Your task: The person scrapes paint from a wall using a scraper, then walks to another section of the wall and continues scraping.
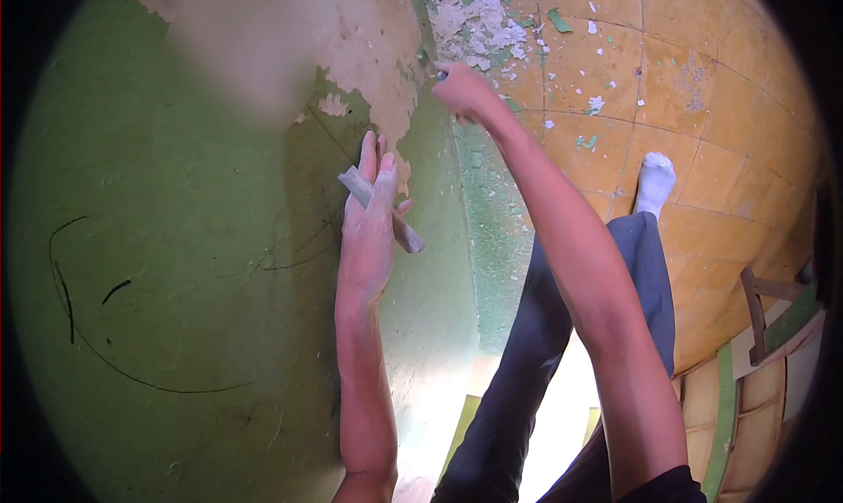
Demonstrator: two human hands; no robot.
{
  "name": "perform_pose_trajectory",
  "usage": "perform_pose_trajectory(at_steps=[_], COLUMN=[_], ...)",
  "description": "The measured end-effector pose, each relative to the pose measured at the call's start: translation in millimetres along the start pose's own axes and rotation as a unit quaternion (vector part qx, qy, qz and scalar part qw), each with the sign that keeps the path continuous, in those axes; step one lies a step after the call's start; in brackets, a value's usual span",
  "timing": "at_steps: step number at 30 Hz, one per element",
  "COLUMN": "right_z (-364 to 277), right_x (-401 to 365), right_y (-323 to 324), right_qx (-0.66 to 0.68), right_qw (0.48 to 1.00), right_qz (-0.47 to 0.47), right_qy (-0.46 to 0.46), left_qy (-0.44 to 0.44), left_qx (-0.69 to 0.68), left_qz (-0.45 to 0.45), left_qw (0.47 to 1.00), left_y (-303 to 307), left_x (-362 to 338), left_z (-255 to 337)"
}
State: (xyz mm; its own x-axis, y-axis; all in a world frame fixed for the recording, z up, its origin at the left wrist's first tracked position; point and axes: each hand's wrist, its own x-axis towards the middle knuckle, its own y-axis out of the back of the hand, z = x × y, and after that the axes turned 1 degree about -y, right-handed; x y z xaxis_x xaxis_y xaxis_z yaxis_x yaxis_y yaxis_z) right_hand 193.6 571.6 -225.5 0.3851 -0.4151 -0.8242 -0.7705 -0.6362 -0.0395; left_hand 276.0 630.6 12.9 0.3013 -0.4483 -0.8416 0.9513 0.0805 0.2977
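Along the wall (176,240), head view: green paint, bare patch (360,38) up top, black scribbles (68,301) lower left.
Left hand (363,240): fingers long and straight, gripping a grey strip (356,185) crosswise; we can't tell if the fingertips touch the wall.
Strip: slanted across our left hand, both ends poking out, just below the bare patch in view.
Right hand (465,90): clenched around a small tool (424,58); blurred, so we can't make out its full shape.
Tool: end near where wall meets floor, by the flakes (559,20).
Floor (676,86): orange tiles; we see flakes scattered, thickest near the wall.
Foot (656,183): white sock, on the tiles.
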Motion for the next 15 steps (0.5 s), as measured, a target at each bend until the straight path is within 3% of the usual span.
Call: perform_pose_trajectory(at_steps=[2,7,15], right_z=[7,-17,9], right_x=[24,-68,2], right_y=[-4,4,31], right_qx=[-0.011,0.025,0.05], right_qw=[1.0,0.998,0.992], right_qz=[0.021,-0.061,-0.112], right_qy=[0.004,-0.001,-0.001], left_qy=[0.001,-0.003,-0.007], left_qx=[0.002,-0.004,0.005], left_qz=[0.001,0.004,0.006], left_qw=[1.0,1.0,1.0], left_y=[2,1,2], left_x=[0,0,-1], left_z=[-1,1,-2])
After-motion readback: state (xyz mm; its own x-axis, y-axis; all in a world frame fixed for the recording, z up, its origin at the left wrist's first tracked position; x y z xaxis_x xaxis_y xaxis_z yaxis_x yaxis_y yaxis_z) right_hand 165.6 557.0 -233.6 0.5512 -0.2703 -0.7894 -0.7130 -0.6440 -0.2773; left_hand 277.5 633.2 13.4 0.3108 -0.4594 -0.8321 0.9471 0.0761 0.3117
